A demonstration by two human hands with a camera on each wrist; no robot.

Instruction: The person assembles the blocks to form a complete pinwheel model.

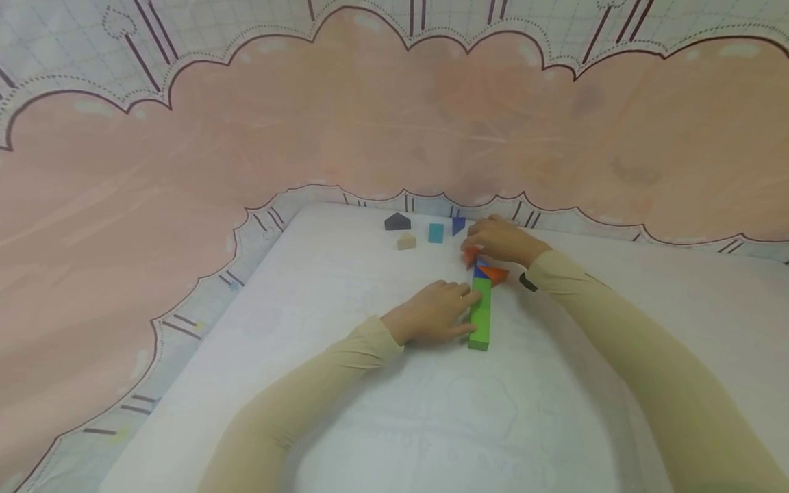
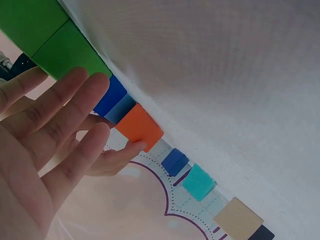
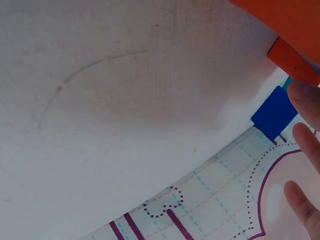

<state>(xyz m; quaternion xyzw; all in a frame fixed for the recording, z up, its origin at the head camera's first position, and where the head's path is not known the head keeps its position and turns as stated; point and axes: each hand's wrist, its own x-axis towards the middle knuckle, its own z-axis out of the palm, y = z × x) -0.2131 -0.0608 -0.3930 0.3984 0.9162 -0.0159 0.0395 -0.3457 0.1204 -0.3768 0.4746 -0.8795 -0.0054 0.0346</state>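
We list two green blocks, right of centre, likely light, stiff, best held by their long sides; left hand, fingers spread against them; right hand at an orange block, pinching or not, we cannot tell.

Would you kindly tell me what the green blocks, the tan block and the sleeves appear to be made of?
Green blocks: probably painted wood, smooth and matte, given even colour and crisp edges, though plastic is possible.
Tan block: likely bare wood, dull, judging by its pale wood-like tone.
Sleeves: fabric, matte, shown by soft creases and folds.
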